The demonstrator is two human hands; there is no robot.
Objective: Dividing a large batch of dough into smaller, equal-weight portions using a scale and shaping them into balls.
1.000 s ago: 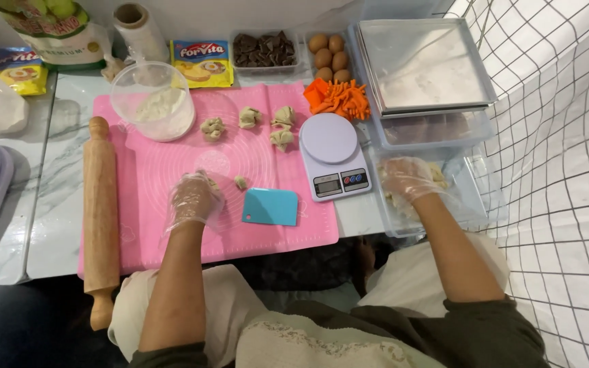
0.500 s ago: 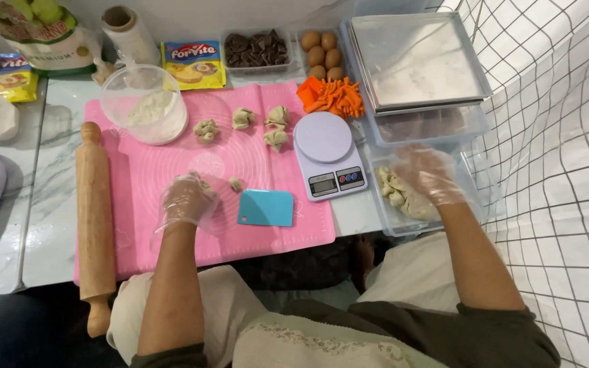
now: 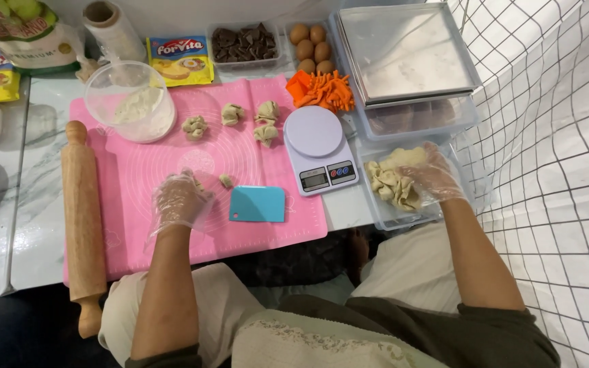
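Left hand [image 3: 178,201] gloved, grip loosely curled, palm down on pink mat [image 3: 165,150], holding nothing visible, right hand [image 3: 431,174] grip closed over dough pieces [image 3: 393,184] in clear tub [image 3: 403,217]

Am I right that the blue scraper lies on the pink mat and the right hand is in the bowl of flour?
Not quite. In the head view the right hand is in the clear tub of dough pieces, not the flour bowl. The blue scraper does lie on the pink mat.

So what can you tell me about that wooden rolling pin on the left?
The long, pale brown wooden rolling pin has a thick smooth barrel and a knob handle at each end. It lies flat, lengthwise along the left edge of the pink silicone mat, its near handle overhanging the marble table's edge. Neither hand touches it.
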